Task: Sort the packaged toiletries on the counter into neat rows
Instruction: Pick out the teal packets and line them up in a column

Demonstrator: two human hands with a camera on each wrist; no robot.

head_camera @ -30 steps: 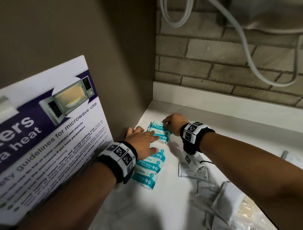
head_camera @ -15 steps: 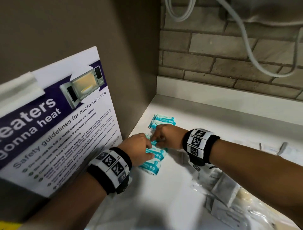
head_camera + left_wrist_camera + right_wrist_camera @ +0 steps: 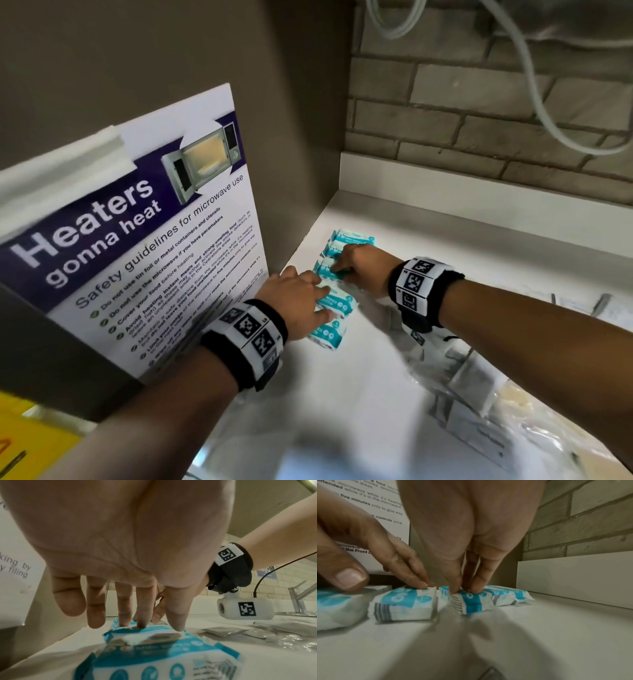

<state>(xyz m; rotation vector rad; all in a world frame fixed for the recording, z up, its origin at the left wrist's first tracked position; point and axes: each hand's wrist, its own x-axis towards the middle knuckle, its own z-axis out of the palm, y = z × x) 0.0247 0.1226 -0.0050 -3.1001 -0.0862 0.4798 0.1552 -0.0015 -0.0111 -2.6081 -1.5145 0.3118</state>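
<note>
Both hands have dropped down the row since a second ago, from the top pack to the middle ones.

Head view: the blue-and-white packs (image 3: 337, 301) run in one column at centre frame along the counter (image 3: 342, 394), beside the poster (image 3: 154, 240). The left hand (image 3: 296, 303) lies flat, fingers straight, on the lower packs; the right hand (image 3: 363, 269), just above it, presses its fingertips on a middle pack. Unsorted clear sachets (image 3: 479, 394) lie at lower right.

Left wrist view: straight fingers (image 3: 142, 608) touch the top of a pack (image 3: 154, 649), gripping nothing.

Right wrist view: the right fingertips (image 3: 453, 585) bear down on one pack (image 3: 471, 600), near-straight; the left fingers (image 3: 418, 577) rest on its neighbour (image 3: 404, 603), a narrow gap between the two.

Risk, as I judge it: the soft packs may skew or ride over one another if pushed together unevenly, spoiling the row.
</note>
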